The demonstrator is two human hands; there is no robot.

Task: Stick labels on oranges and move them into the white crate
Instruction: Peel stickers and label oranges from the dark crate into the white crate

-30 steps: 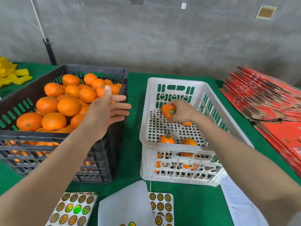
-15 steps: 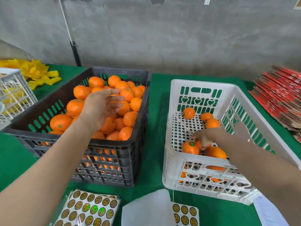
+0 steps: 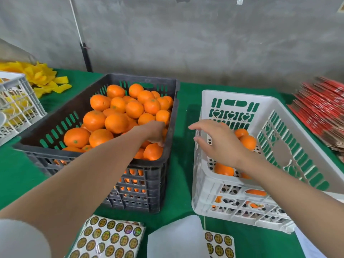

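The left hand [image 3: 153, 134], its grip not determinable, is set among round bright oranges [image 3: 115, 123] in the black slatted plastic crate [image 3: 141, 183], with the empty, spread-fingered right hand [image 3: 219, 144] at its 3 o'clock over the left rim of the white perforated plastic crate [image 3: 200, 164].

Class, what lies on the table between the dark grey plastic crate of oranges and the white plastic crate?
Only bare green tablecloth, in the head view; fingertips of the right hand hover over it.
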